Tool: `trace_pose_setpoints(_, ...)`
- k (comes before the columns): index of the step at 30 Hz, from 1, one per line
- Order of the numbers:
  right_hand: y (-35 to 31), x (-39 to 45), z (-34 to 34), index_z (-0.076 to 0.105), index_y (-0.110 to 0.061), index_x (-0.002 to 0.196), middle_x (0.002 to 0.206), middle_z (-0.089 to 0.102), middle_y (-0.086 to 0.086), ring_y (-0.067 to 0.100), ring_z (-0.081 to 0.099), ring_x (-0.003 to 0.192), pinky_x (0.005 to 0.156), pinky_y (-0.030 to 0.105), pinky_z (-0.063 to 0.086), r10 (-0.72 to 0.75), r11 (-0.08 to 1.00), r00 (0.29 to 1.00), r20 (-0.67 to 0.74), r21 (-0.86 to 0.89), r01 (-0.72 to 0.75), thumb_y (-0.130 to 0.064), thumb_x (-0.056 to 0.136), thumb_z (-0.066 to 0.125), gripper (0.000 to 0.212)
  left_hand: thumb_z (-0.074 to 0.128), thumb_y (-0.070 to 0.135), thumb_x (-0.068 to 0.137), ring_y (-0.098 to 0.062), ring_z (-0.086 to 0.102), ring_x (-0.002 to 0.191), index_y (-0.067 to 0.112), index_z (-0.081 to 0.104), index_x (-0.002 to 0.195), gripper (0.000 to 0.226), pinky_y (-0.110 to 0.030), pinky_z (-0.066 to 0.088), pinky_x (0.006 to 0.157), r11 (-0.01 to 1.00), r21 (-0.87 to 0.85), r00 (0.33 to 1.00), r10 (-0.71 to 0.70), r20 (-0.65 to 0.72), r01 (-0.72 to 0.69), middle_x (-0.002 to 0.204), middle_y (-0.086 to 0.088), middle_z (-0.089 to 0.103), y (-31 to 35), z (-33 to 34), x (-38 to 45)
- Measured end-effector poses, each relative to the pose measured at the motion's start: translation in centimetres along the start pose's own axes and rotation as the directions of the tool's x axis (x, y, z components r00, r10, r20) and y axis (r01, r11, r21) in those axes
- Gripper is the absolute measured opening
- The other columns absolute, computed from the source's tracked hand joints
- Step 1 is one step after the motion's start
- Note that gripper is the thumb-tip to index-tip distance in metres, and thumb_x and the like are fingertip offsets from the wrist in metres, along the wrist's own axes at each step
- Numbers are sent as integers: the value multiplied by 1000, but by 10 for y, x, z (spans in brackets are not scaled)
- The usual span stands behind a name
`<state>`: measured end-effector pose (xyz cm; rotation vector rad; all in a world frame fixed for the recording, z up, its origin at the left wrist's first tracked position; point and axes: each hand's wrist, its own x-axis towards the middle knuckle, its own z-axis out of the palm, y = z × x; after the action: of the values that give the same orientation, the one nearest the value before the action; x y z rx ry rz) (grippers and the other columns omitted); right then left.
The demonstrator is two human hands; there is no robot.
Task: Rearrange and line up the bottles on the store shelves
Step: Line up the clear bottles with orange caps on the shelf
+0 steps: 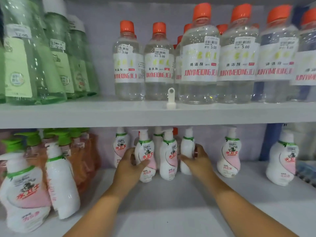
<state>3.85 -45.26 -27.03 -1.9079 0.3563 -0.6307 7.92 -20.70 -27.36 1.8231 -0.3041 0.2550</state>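
While your left hand [130, 164] curls around one white pump bottle [145, 158] on the lower shelf [171, 202], your right hand [198, 161] grips another bottle [187, 151].

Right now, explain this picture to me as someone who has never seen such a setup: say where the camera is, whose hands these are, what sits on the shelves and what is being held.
There is no machine here. A person wears one wide-angle camera on the head, looking forward and down at two bare hands in front of store shelves.

The left hand curls round a white pump bottle with a pink label. The right hand grips a neighbouring white pump bottle, whose label is turned away. Another pump bottle stands between them on the lower shelf.

The upper shelf carries clear bottles with orange caps, green-tinted bottles at the left, and a small white plastic clip.
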Motion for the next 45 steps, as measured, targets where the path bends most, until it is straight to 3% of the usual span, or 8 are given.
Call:
trace_pose_setpoints(8, 18, 27, -20, 48, -13, 87, 68, 44, -11, 4, 44, 58, 52, 14, 31, -71, 995, 951, -300, -95, 44, -14, 76, 84, 38, 82, 26, 83, -19, 70, 89, 28, 60, 109, 34, -43, 57, 82, 988, 152, 937, 30, -349, 25, 98, 5, 72, -19, -61, -4)
trace_pose_setpoints(13, 29, 18, -18, 55, -15, 107, 95, 63, 3, 26, 66, 88, 76, 39, 56, -59, 996, 970, -238, -80, 41, -54, 59, 75, 65, 80, 33, 85, -20, 70, 95, 32, 59, 111, 33, -46, 57, 88, 989, 142, 918, 17, -397, 43, 100, 9, 72, -25, -60, -4)
trace_pose_setpoints(19, -10, -35, 6, 55, -30, 120, 119, 51, -8, 9, 55, 108, 98, 32, 47, -183, 983, 983, 13, 10, 183, -41, 72, 86, 58, 81, 32, 78, -42, 49, 114, 7, 55, 127, 60, -51, 46, 98, 866, 494, 833, 216, -510, 78, 119, -22, 58, -10, -41, -9)
trace_pose_setpoints(26, -26, -32, 47, 57, -19, 114, 108, 59, -4, 17, 63, 101, 81, 35, 55, -121, 988, 992, 29, -88, 123, -48, 61, 86, 67, 78, 18, 88, -24, 59, 113, 9, 59, 129, 46, -35, 48, 101, 870, 390, 860, 424, -284, -301, 124, -8, 60, 36, 10, 13)
trace_pose_setpoints(30, -9, -29, 12, 64, -22, 90, 88, 71, -6, 8, 71, 82, 69, 32, 59, -148, 989, 989, 18, -22, 149, -46, 64, 82, 40, 71, 34, 91, -32, 53, 127, 11, 44, 147, 66, -37, 44, 102, 892, 449, 977, 141, -162, -54, 141, -13, 51, 37, 25, 48)
trace_pose_setpoints(33, 4, -26, -27, 64, -26, 99, 95, 71, -9, 6, 70, 86, 75, 33, 58, -125, 991, 989, -84, -68, 120, -54, 59, 82, 52, 72, 31, 85, -27, 64, 111, 17, 56, 131, 51, -31, 50, 82, 922, 386, 999, -8, -47, 26, 123, -6, 62, 30, 33, 64)
trace_pose_setpoints(41, 7, -34, -59, 60, -21, 103, 99, 65, -7, 17, 67, 97, 74, 29, 49, -47, 992, 980, -195, -120, 23, -38, 67, 88, 48, 74, 41, 82, -24, 65, 107, 34, 50, 132, 56, -30, 46, 73, 883, 469, 999, -17, -49, 38, 115, 8, 63, 18, 27, 59)
trace_pose_setpoints(45, -25, -65, -46, 55, -21, 117, 116, 55, -1, 16, 56, 106, 85, 27, 45, -353, 935, 871, -341, -151, 320, -35, 80, 81, 47, 84, 33, 77, -21, 63, 112, 35, 51, 137, 69, -38, 54, 95, 950, 311, 999, -25, 38, 11, 120, 7, 65, 16, 4, 41)
